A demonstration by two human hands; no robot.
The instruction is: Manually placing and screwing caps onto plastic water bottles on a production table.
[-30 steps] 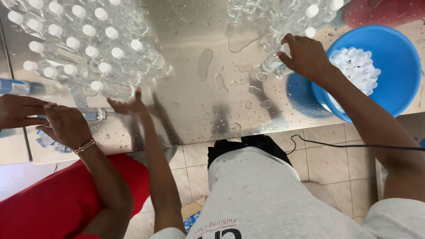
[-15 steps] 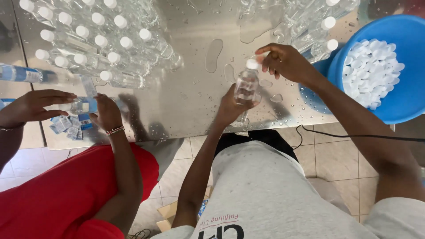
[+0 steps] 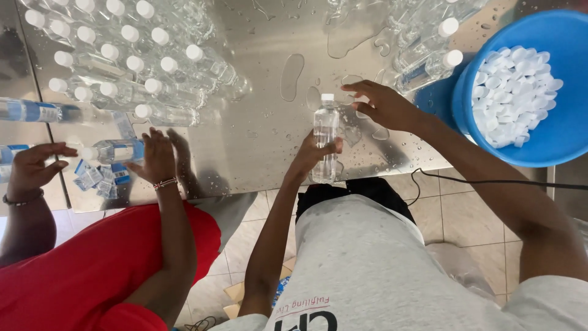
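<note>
Bright even light, glare on wet steel table (image 3: 257,141), wide-angle edge distortion.

blue tub (image 3: 539,150), white caps (image 3: 511,95), perhaps labels (image 3: 98,176)

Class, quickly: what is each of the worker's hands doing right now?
Left hand: closed around the clear bottle.
Right hand: open, holding nothing, beside the bottle's cap.

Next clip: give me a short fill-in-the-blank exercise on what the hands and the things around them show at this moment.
1. The left hand grips a clear plastic bottle with a white cap, which stands ____ on the wet steel table.
2. The right hand hovers open beside the bottle's ____.
3. The round blue plastic tub holds loose ____ caps.
4. A co-worker's hand with a beaded bracelet touches a labelled bottle that lies on its ____.

Missing words: upright; cap; white; side
</note>
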